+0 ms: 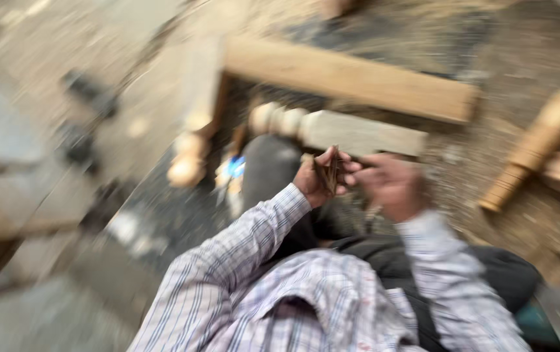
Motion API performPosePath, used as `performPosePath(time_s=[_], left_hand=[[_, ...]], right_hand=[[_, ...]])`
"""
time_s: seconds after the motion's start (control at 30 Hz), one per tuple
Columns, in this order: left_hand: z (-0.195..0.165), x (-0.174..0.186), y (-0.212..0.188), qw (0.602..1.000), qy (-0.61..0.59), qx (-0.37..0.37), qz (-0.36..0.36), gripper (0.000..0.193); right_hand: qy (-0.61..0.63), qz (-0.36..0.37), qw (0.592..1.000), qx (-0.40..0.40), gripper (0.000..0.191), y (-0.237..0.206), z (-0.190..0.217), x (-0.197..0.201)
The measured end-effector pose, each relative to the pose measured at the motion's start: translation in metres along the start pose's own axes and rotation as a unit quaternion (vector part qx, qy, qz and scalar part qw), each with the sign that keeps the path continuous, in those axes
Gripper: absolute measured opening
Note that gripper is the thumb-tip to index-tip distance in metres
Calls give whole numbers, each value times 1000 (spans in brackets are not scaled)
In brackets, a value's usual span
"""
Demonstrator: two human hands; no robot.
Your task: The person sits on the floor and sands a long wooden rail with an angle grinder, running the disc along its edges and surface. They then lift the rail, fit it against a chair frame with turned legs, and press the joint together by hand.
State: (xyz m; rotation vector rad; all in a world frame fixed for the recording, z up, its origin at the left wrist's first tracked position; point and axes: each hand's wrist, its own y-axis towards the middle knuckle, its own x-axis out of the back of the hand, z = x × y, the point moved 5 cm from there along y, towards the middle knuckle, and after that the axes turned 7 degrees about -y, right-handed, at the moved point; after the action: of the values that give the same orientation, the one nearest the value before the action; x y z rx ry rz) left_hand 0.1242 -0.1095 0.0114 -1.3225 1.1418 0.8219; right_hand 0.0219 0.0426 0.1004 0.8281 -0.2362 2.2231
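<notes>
Two hands hold a small dark folded piece over the lap.
The left hand [316,179] fingers pinch the dark piece [327,173]; the right hand [387,182] touches it, too blurry to tell its fingers. A turned wooden leg [332,130] lies just behind.

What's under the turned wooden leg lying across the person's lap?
Under the turned wooden leg, a dark-trousered knee shows. The left hand and right hand pinch a small brown folded piece just below it. Motion blur and the hands hide any contact.
</notes>
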Motion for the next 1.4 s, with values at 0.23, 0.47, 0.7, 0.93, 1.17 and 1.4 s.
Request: performPosePath(time_s=[0.23,0.47,0.7,0.93,1.17,1.4], left_hand=[[-108,112,-199,971,40,-141,-187,32],[-158,203,-473,603,392,-238,-653,32],[-143,201,-428,504,520,-326,-608,34],[-109,76,-208,922,279,-228,-140,58],[-170,100,-278,907,190,-317,-203,65],[-142,215,-485,639,284,-240,-674,63]], right_hand=[[-414,44,842,-343,20,-21,-187,103],[-402,105,807,-420,22,-53,-227,66],[-275,64,882,-378,27,-27,-171,62],[87,217,941,-245,32,-35,-12,-91],[138,413,897,75,37,-54,188,-221],[97,217,961,143,29,-33,134,-176]])
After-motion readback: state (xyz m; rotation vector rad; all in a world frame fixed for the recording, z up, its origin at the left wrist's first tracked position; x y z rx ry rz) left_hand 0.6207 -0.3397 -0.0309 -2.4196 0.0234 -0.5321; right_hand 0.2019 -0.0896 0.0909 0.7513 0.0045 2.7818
